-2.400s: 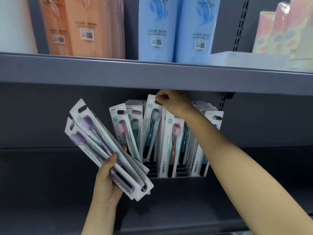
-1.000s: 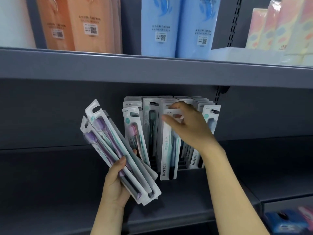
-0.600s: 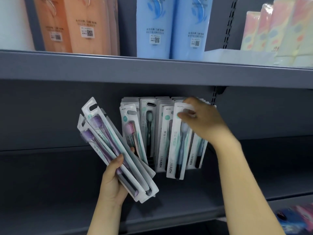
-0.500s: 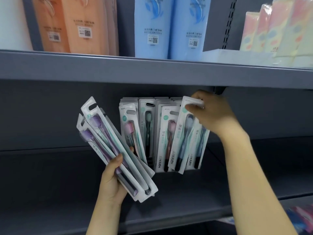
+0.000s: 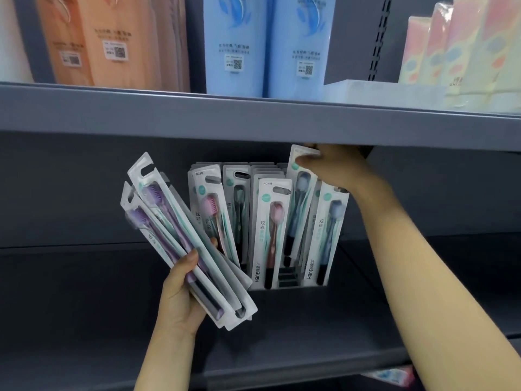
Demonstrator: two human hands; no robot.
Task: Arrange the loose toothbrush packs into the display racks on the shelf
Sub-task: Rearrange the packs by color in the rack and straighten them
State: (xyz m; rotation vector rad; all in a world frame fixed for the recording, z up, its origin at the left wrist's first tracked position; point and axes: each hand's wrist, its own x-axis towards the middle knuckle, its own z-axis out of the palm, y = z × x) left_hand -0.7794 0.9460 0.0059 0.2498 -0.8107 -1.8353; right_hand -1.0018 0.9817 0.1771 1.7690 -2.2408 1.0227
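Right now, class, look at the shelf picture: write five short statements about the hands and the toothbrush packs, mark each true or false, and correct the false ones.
1. The left hand holds a fanned bunch of purple toothbrush packs. True.
2. The right hand is empty. False: it pinches the top of a blue toothbrush pack.
3. The pinched pack stands higher than its neighbours in the display rack. True.
4. The pack at the front of the rack's middle row holds a green brush. False: the front pack shows a pink brush.
5. Blue pouches stand on the upper shelf. True.
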